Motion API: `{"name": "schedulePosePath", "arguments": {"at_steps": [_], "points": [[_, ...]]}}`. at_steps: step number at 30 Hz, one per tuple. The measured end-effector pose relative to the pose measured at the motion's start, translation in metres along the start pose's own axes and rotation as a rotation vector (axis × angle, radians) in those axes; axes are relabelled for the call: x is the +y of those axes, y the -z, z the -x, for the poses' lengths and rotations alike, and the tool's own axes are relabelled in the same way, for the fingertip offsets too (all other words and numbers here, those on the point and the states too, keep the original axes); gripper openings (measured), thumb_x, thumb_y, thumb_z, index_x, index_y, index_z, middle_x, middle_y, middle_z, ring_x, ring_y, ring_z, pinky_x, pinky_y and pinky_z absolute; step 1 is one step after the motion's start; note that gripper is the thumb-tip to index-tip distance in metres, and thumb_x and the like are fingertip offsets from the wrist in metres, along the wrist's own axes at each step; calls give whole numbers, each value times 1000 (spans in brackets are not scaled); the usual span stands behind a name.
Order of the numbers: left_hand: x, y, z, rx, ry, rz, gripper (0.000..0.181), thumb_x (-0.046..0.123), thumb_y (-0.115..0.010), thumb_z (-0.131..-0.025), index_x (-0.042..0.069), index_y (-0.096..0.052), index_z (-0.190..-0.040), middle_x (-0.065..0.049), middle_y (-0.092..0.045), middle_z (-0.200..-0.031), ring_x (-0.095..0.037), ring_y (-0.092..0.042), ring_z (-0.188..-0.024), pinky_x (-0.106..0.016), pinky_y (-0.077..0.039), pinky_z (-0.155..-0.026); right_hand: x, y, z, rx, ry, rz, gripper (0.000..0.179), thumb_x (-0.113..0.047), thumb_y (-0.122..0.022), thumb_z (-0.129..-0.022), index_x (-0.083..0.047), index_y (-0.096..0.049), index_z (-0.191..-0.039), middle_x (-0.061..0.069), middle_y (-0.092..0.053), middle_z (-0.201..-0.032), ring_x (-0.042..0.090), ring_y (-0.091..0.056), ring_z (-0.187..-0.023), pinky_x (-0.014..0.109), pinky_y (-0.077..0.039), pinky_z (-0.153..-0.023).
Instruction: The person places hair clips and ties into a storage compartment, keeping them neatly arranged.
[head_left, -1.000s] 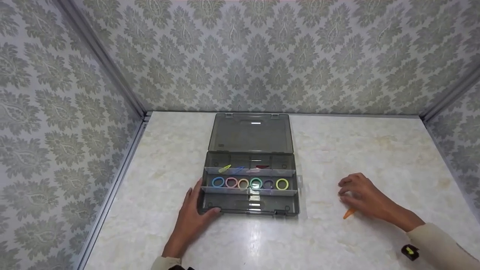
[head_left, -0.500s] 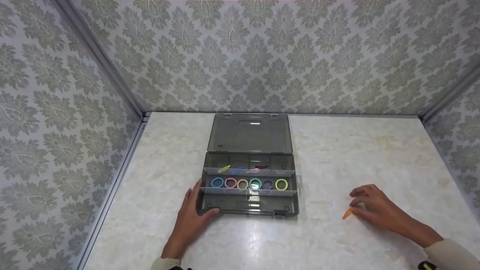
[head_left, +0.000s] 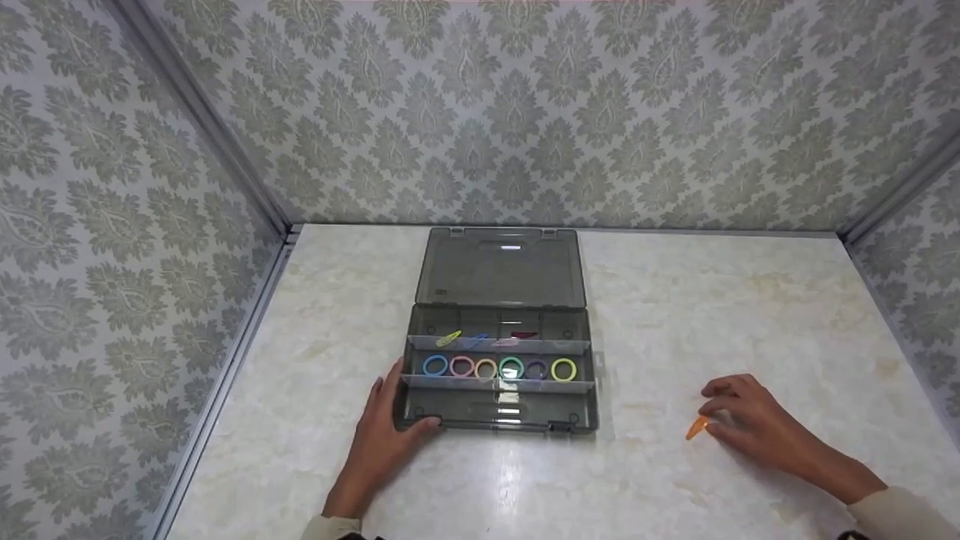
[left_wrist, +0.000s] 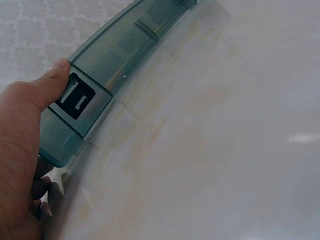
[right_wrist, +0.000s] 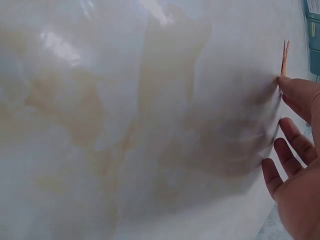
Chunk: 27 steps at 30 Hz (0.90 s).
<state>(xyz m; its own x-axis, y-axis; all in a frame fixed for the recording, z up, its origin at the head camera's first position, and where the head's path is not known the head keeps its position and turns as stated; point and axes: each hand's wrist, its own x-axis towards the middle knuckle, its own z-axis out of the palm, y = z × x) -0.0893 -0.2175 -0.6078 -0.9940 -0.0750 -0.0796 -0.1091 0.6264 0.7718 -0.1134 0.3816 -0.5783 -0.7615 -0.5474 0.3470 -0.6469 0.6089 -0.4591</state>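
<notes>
An orange hair clip [head_left: 696, 428] lies low over the table at the right, its tip pointing towards the front left. My right hand [head_left: 765, 427] pinches its back end between thumb and index finger; the right wrist view has the clip [right_wrist: 284, 59] edge-on, with the other fingers loosely bent. At the centre stands a grey see-through organizer box [head_left: 450, 409], lid raised back. My left hand [head_left: 382, 436] grips its front left corner, the thumb [left_wrist: 56, 75] over the front wall by the black latch and the fingers along the left side.
Several coloured hair ties [head_left: 511, 367] stand in a row in the box's middle section. Hair clips, among them a yellow one [head_left: 448, 338] and a dark red one [head_left: 523, 334], lie in the back section. The lid [head_left: 501, 270] reaches towards the patterned wall [head_left: 517, 112].
My right hand has drawn back to the right and towards the front, uncovering more of the orange hair clip, which it now pinches. The left hand and the box stay put.
</notes>
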Motion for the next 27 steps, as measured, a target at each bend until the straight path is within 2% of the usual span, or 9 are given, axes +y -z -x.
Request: {"name": "schedulePosePath", "arguments": {"at_steps": [7, 14, 23, 27], "points": [[3, -1, 0, 2, 12, -4, 115, 74, -81, -88, 37, -19, -178, -11, -26, -182, -48, -12, -168, -78, -20, -127, -2, -4, -2, 28, 0, -4, 46, 9, -95, -77, -28, -79, -99, 8, -66, -126, 21, -55, -116, 12, -36, -100], [2, -2, -1, 3, 11, 1, 115, 70, -83, -88, 36, -19, -178, -14, -27, -181, -50, -13, -168, -77, -21, -128, -3, -10, -1, 63, -29, -24, 47, 9, -93, -79, -32, -77, -94, 7, -67, -124, 20, -54, -116, 17, -36, -98], [3, -3, -2, -3, 9, -9, 114, 69, -82, -90, 34, -20, -178, -18, -27, -181, -53, -14, -166, -80, -23, -125, -6, -18, 0, 135, -64, -57, 45, 13, -92, -78, -26, -75, -90, 11, -69, -120, 23, -54, -117, 13, -36, -100], [4, -2, -2, -8, 24, -20, 115, 71, -82, -89, 33, -19, -178, -18, -26, -181, -52, -14, -167, -78, -23, -126, -9, -24, -1, 150, -119, -81, 39, 12, -90, -83, -24, -76, -92, 10, -68, -121, 21, -52, -118, 10, -37, -100]]}}
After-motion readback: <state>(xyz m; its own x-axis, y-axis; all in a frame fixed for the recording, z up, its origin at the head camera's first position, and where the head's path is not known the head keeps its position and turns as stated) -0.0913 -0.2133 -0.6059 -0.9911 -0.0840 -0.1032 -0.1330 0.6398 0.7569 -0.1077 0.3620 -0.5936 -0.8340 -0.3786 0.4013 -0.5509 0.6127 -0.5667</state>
